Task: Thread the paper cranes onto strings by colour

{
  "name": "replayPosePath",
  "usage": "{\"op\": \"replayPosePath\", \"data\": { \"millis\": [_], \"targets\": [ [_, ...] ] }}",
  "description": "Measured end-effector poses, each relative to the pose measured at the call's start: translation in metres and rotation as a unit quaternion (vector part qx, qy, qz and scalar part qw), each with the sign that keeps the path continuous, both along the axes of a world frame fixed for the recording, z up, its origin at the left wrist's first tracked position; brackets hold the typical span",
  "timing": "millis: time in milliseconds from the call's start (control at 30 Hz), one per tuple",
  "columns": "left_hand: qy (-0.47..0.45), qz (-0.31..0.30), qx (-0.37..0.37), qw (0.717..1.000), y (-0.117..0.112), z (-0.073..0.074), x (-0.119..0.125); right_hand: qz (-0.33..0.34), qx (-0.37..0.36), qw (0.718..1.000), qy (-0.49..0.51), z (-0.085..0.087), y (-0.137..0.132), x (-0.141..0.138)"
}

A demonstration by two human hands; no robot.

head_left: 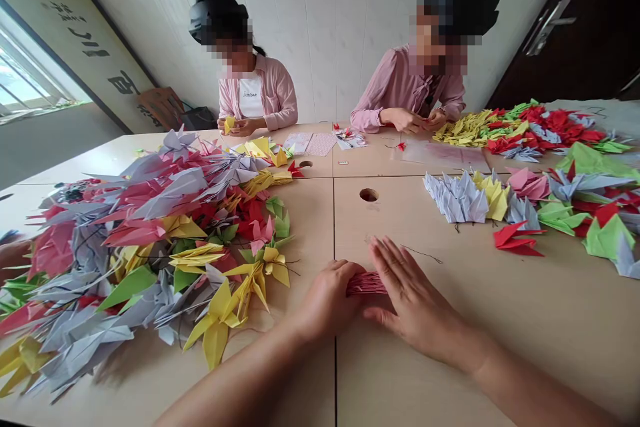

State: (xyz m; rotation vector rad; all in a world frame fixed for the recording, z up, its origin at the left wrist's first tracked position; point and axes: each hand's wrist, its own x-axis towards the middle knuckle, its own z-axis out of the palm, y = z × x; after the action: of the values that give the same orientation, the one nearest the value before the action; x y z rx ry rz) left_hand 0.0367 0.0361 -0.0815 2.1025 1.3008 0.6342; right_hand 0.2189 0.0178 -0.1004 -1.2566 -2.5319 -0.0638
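Note:
A stack of pinkish-red folded paper (pixel 367 284) sits between my hands above the table's middle seam. My left hand (pixel 327 295) is closed around its left end, and the fingers hide that part. At the stack's right end my right hand (pixel 407 297) has its fingers stretched out straight, with the thumb apart below. The palm side faces the paper; whether it presses on it I cannot tell. Just beyond the right hand lies a thin dark thread (pixel 424 254).
A big heap of colourful folded paper cranes (pixel 170 240) covers the left side. To the right lie grouped white cranes (pixel 457 197) and a red crane (pixel 517 239). The tabletop has a round hole (pixel 369 195). Two co-workers in pink, one person (pixel 257 97) and another person (pixel 410 90), handle paper opposite.

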Motion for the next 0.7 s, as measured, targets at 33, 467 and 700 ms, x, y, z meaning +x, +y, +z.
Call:
{"op": "replayPosePath", "data": {
  "millis": [33, 467, 700],
  "targets": [
    [0.002, 0.001, -0.001, 1.000, 0.000, 0.000, 0.000, 0.009, -0.003, 1.000, -0.002, 0.000, 0.000, 0.000],
    [-0.196, 0.038, -0.158, 0.967, 0.000, 0.008, 0.002, -0.023, -0.040, 0.989, 0.142, 0.012, 0.005, 0.002],
    [-0.248, 0.028, -0.186, 0.950, -0.003, 0.019, 0.004, 0.045, -0.041, 0.962, 0.267, 0.031, 0.002, 0.001]
  ]
}}
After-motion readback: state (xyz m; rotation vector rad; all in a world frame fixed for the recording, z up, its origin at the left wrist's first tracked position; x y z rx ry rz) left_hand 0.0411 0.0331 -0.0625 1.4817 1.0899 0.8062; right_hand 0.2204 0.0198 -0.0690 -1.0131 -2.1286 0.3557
